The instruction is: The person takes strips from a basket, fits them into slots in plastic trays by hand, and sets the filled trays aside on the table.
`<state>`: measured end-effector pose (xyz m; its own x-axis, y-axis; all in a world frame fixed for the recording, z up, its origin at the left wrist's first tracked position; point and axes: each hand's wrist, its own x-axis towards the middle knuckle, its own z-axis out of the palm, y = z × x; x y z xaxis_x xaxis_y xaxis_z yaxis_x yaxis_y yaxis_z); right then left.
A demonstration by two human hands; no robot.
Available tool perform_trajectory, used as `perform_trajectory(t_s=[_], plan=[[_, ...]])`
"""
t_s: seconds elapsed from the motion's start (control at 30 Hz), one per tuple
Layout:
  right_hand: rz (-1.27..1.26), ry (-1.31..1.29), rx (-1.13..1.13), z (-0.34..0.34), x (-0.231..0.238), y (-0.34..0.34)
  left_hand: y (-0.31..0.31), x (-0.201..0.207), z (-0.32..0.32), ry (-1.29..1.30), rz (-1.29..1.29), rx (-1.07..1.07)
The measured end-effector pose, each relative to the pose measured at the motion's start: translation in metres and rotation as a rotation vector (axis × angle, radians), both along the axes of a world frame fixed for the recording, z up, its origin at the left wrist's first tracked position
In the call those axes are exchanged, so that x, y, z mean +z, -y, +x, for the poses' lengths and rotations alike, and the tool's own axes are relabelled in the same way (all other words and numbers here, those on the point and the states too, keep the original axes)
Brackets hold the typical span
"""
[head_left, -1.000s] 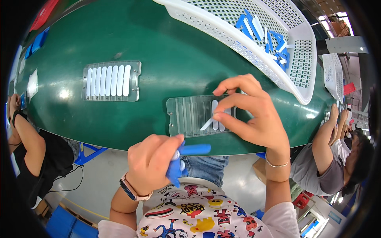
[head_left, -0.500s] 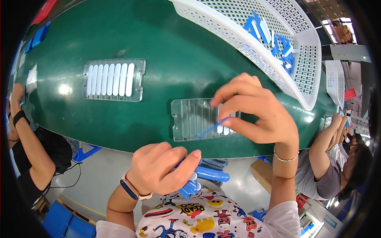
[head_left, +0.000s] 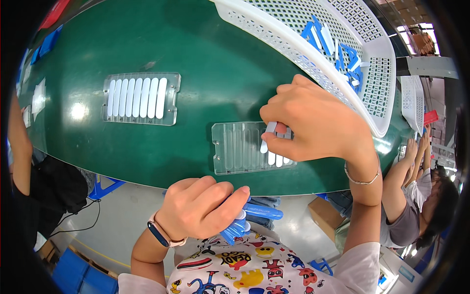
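White strips (head_left: 145, 98): eight, side by side in clear L tray (head_left: 172, 100), flat on green table (head_left: 196, 73). A knock could jog some out, if they only rest there; can't tell if fixed.
L hand (head_left: 200, 206): fingers curled round bunch of blue pieces (head_left: 264, 211), just off near table edge, above shirt (head_left: 245, 264). Exact no. hidden.
Blue pieces: one sticks out to R, others fan down. Could slide out & drop below table; cause = uneven grip on a loose bunch.
R tray (head_left: 240, 169): clear, slots (head_left: 237, 142) at L end bare, near front edge. Could skid or twist if pressed sideways; cause = smooth-looking top, no visible brace.
Held strip (head_left: 267, 138): whitish, tilted, over R tray, just L of seated strips (head_left: 279, 160). Slot contact: can't tell. Could sit crooked or overlap its neighbor; cause = tilt + fingers blocking view.
Seated strips: lower ends show, upper partly hidden. Knuckles could nudge them.
R hand (head_left: 313, 120): thumb & finger pinching held strip. Could lose it askew; cause = thin piece, small contact.
Basket (head_left: 374, 73): white mesh, blue/white bits (head_left: 325, 36) inside, near R hand. Knuckles could bump wall; cause = tight spacing.
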<state>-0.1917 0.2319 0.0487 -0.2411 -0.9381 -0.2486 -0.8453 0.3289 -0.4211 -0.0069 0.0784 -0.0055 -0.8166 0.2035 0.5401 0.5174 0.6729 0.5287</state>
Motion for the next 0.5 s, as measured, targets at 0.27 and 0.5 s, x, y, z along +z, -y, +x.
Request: perform_trajectory(t_s=[0.27, 0.5], plan=[[0.157, -0.134, -0.076, 0.004, 0.008, 0.005, 0.003, -0.002, 0.001, -0.005, 0.017, 0.01], [-0.547, 0.066, -0.065, 0.036, 0.002, -0.019, 0.008, -0.002, 0.002, -0.085, 0.019, 0.056]])
